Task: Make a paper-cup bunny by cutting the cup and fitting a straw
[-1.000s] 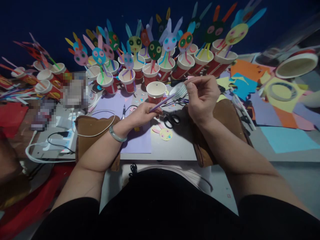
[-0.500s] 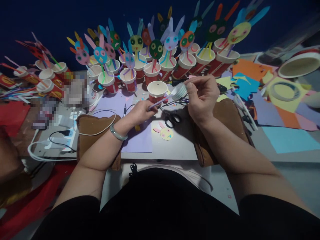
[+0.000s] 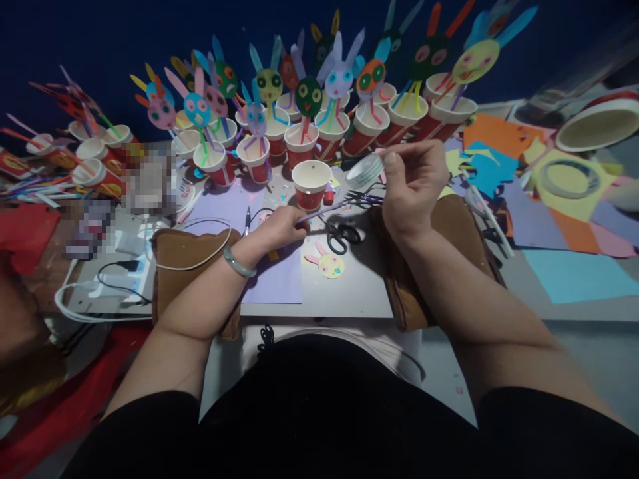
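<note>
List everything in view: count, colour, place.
Paper cups: many, mostly red, across the back
Rabbit figures: over a dozen, multicoloured, in cups
Near cup: one, red and white, centre
Rabbit face: one, yellow and pink, front centre
Scissors: one clearly visible, black handles, behind face
Tape roll: one, whitish, centre
Stick: one, purple, centre
Pen: one, dark, left of centre
Pads: two, brown, front edge
Coloured paper: several, mixed, right
Power strip: one, white, left
Table: one, grey, underneath
Sleeves: two, black, bottom
Left hand: one, bare, holding stick
Right hand: one, bare, holding tape roll

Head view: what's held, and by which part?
Left hand: purple straw, near its left end. Right hand: clear tape roll, apparently by its upper-right edge.
</note>
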Action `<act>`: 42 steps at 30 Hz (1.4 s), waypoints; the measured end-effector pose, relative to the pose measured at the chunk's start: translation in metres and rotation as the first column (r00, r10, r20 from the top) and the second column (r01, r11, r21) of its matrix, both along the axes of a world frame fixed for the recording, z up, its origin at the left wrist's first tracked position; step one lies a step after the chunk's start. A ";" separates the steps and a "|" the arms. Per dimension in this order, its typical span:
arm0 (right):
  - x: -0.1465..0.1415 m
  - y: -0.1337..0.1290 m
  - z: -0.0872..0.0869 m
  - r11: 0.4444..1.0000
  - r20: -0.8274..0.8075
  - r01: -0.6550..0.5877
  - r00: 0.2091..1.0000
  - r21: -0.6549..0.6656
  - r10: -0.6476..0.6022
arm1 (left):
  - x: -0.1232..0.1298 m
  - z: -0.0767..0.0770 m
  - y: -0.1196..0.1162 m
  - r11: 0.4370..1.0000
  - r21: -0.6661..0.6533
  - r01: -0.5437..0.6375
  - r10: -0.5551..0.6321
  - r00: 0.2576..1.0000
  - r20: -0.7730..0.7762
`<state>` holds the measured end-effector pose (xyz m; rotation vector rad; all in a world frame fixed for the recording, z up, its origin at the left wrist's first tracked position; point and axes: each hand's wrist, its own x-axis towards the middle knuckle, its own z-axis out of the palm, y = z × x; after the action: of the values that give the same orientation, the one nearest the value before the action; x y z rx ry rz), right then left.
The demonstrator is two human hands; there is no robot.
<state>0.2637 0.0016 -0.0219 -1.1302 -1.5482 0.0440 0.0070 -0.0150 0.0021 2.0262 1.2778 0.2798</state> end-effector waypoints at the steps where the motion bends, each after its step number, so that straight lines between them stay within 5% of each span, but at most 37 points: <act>1: 0.001 0.000 0.000 1.000 -0.008 -0.013 1.000 -0.014 0.013 | 0.001 0.000 0.000 1.000 0.011 -0.001 0.001 1.000 -0.012; 6: -0.005 -0.002 0.005 0.999 -0.151 0.004 0.989 0.036 0.001 | -0.001 0.000 0.000 0.992 0.120 0.038 -0.029 0.997 -0.078; 17: -0.006 -0.005 0.009 0.997 -0.193 -0.057 0.979 0.059 0.067 | -0.003 -0.007 0.003 0.959 0.230 0.167 -0.141 0.982 -0.127; 28: -0.015 -0.008 0.014 0.992 -0.295 -0.095 0.949 0.079 0.114 | 0.013 -0.019 -0.004 0.976 0.171 0.137 -0.151 0.986 0.073; 42: -0.014 -0.013 0.020 0.983 -0.357 -0.169 0.925 -0.072 0.133 | 0.029 -0.025 -0.002 0.967 0.248 0.062 -0.074 0.997 0.037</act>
<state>0.2498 -0.0116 -0.0018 -1.0151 -1.3183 0.4132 0.0362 -0.0167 -0.0224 2.2539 1.1908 0.4709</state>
